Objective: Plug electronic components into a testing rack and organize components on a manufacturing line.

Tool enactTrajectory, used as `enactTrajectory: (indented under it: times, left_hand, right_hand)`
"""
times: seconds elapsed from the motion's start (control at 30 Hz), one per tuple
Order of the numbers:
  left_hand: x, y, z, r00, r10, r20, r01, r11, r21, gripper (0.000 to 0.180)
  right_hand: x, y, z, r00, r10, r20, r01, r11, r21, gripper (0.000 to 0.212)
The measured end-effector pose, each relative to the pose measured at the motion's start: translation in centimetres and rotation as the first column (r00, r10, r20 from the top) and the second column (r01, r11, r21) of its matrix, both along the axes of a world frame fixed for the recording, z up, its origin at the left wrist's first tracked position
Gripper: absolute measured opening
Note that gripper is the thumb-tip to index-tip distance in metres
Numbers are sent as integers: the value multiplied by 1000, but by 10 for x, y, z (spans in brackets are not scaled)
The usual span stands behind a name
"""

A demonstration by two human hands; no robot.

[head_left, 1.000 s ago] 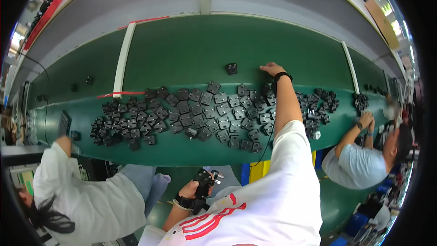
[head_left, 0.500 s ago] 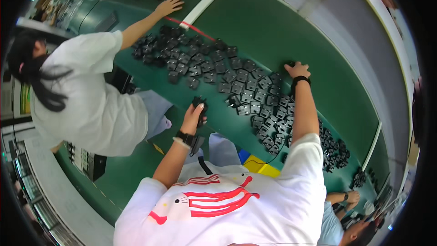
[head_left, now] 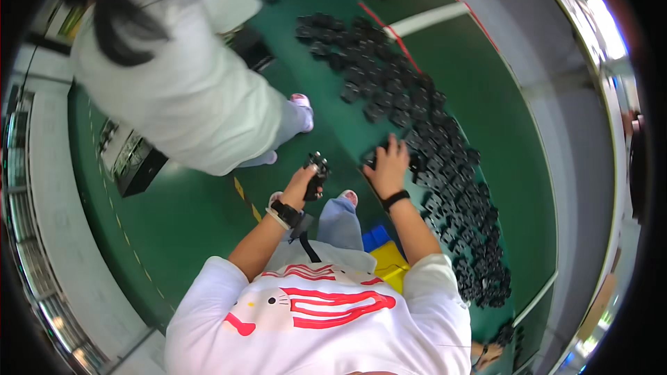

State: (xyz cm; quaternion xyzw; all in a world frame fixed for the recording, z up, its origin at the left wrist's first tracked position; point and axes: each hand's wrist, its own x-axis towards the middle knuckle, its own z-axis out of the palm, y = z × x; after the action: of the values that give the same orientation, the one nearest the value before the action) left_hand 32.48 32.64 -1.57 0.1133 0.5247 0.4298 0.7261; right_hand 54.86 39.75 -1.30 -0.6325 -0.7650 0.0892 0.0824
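My left hand (head_left: 303,182), wearing a dark wrist device and a light band, is closed around black plug adapters (head_left: 317,167) above the floor, off the table's near edge. Metal prongs seem to show at their top; how many it holds I cannot tell. At the near edge of the green table, my right hand (head_left: 390,169) reaches over another black plug adapter (head_left: 371,157), which sits between thumb and fingers. The palm hides part of it. Beside that hand spreads a long bed of similar black adapters (head_left: 448,149), packed close together.
The green table (head_left: 500,111) carries red tape (head_left: 410,52) and a white strip (head_left: 431,19) across it. A co-worker in a white shirt (head_left: 180,90) stands at the left. Blue and yellow bins (head_left: 390,264) stand by my legs. Another person's hand (head_left: 488,355) shows at lower right.
My view has turned. My right hand has come back from the table's far side to its near edge, at an adapter. My left hand keeps its hold near my body.
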Motion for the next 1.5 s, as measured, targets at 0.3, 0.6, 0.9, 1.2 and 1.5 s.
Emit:
enactTrajectory:
  times: [0.3,0.6,0.9,1.2,1.5]
  left_hand:
    - [-170,-142,-12,989,-105,103,100,994,53,36]
    - [-411,-279,13,963,242,-122,-232,968,93,35]
    - [-505,-292,18,838,544,47,-543,823,166,33]
    - [-594,-219,63,936,344,75,-351,900,257,57]
    - [-695,-170,64,911,401,96,-411,867,283,75]
  right_hand:
    - [-110,-85,98,398,-264,-878,-254,888,-383,53]
    - [-430,-161,72,-173,-839,-516,-900,347,-262,44]
    - [-619,-44,48,250,-371,-895,-562,697,-446,43]
    - [-750,149,6,668,91,-739,-290,946,-146,62]
    - [-783,186,-3,867,232,-441,-330,930,-160,64]
